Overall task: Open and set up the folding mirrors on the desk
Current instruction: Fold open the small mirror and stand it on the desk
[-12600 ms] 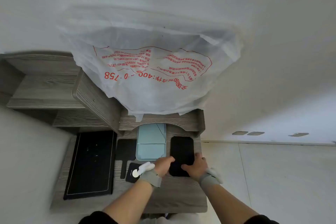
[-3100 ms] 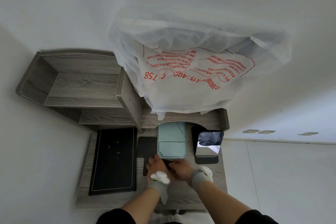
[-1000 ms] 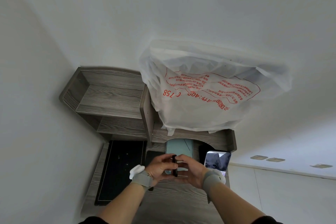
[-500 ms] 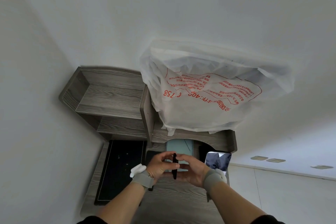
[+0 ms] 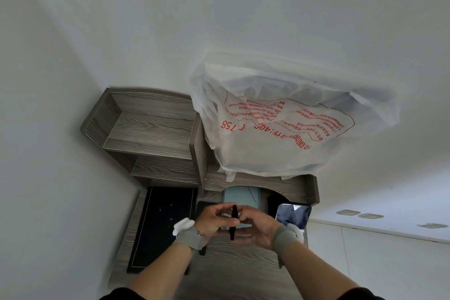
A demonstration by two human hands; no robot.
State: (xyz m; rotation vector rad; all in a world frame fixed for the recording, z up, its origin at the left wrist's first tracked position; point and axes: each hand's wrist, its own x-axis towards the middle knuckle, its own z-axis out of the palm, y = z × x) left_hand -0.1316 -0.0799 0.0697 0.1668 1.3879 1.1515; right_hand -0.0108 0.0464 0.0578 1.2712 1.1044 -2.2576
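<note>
Change: you've lifted the small black mirror (image 5: 234,220) off the desk (image 5: 243,273) since three seconds back. In the last half second it has barely shifted.
Left hand (image 5: 213,223): thumb and fingers curled round the small black mirror's left face, pinching it.
Right hand (image 5: 257,226): fingers curled on the right face, gripping the same piece.
Small black mirror: edge-on to you, upright, held above the desk between both hands. Can't tell whether its halves are parted.
Open mirror (image 5: 293,217): stands at the desk's right end, glass tilted towards you, just beside your right wrist. It lay flat and folded twelve seconds ago.
Mint case (image 5: 241,197): flat on the desk under the shelf (image 5: 151,129) arch, partly behind your hands.
Dark flat piece (image 5: 203,206): left of the mint case, mostly hidden by your left hand.
Black mat (image 5: 163,226): flat at the desk's left end.
Plastic bag (image 5: 280,143): white, red print, on top of the shelf.
</note>
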